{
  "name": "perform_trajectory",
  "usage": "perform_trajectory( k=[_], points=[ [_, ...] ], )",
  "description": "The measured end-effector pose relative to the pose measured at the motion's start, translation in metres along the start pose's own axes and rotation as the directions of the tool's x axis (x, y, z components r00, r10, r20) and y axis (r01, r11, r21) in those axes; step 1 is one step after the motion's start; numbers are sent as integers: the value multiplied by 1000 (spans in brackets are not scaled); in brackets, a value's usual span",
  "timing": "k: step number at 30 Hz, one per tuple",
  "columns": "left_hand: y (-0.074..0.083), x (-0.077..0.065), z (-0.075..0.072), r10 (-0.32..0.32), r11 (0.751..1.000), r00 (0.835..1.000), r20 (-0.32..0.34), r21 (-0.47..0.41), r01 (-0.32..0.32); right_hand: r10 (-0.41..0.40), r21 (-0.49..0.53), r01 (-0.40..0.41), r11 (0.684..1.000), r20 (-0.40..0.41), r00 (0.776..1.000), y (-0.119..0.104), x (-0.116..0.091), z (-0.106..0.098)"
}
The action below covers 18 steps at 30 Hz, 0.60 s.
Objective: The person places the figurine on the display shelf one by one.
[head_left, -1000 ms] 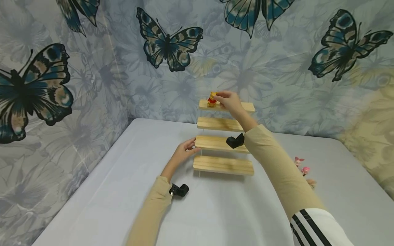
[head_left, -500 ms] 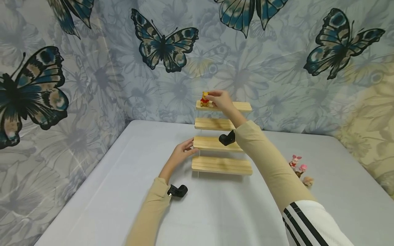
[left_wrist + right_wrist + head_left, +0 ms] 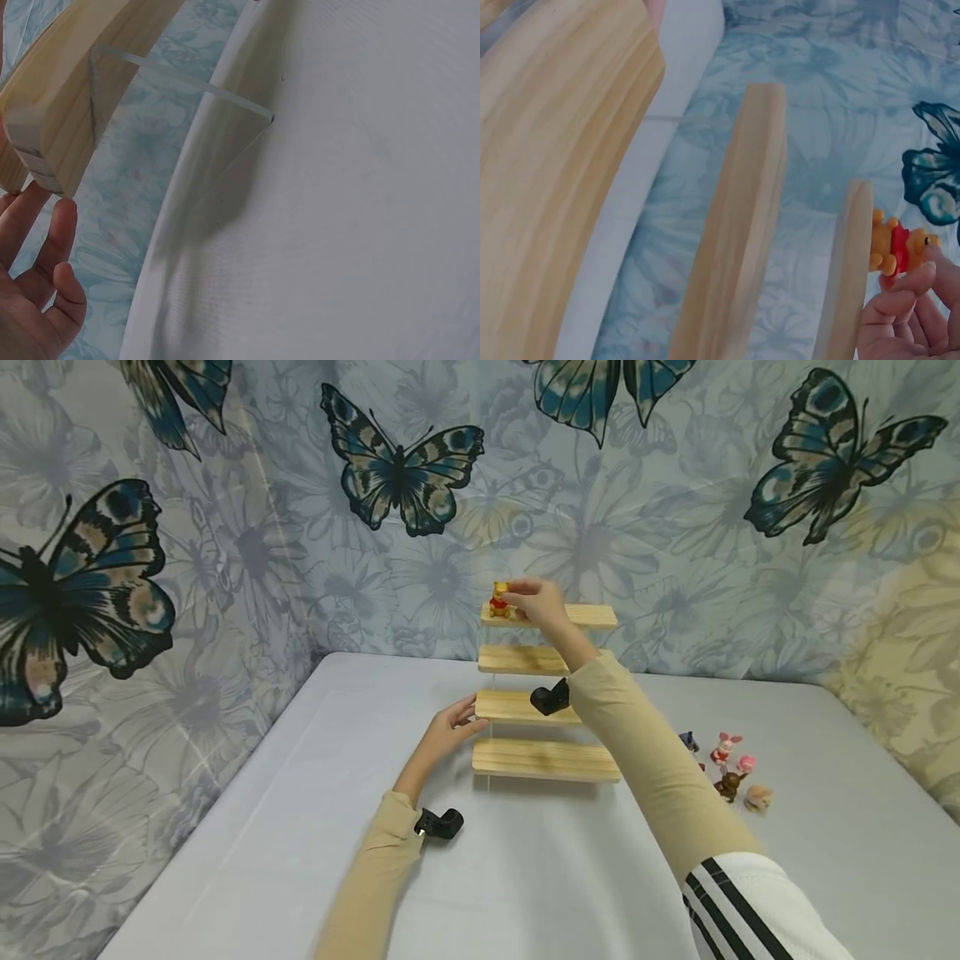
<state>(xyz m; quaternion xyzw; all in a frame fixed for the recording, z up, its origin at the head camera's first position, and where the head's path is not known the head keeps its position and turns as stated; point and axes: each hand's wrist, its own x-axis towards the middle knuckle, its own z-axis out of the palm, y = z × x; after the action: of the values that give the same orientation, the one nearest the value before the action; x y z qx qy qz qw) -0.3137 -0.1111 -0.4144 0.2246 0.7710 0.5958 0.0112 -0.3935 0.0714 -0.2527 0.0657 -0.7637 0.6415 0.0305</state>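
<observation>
A four-tier wooden display stand (image 3: 547, 758) rises in steps on the white table. On its top board, near the left end, is a small yellow bear figurine (image 3: 499, 600) in a red shirt. My right hand (image 3: 542, 602) pinches the bear by the head from the right; in the right wrist view the bear figurine (image 3: 898, 244) has its feet against the board, thumb and finger at its face. Lower left, my left hand (image 3: 447, 727) holds the left end of the second board from the bottom. The left wrist view shows its curled fingers (image 3: 56, 232) at the board's end (image 3: 60, 127).
Right of the stand, several small figurines lie on the table: a pink piglet (image 3: 724, 747), a brown one (image 3: 728, 785), a tan one (image 3: 758, 798), and a dark blue one (image 3: 688, 741) partly behind my right sleeve. Butterfly-printed cloth (image 3: 405, 593) hangs behind the table.
My right hand has slid the bear left along the top board, closer to its left end. More figurines show beside the right sleeve. The left hand keeps its place on the stand.
</observation>
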Motion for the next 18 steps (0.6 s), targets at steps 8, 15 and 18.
perform_trajectory(
  k=[8,15,18],
  points=[
    [-2,0,8,-11,1000,1000,8,-26,11,-20,46,19,999,35,999,8,-5,-9],
    [3,0,4,-55,998,998,-10,-27,55,-16,106,12,994,32,999,13,-12,-3],
    [5,0,3,-62,998,998,-7,-24,62,-28,142,27,990,7,1000,16,-17,-1]
  ],
)
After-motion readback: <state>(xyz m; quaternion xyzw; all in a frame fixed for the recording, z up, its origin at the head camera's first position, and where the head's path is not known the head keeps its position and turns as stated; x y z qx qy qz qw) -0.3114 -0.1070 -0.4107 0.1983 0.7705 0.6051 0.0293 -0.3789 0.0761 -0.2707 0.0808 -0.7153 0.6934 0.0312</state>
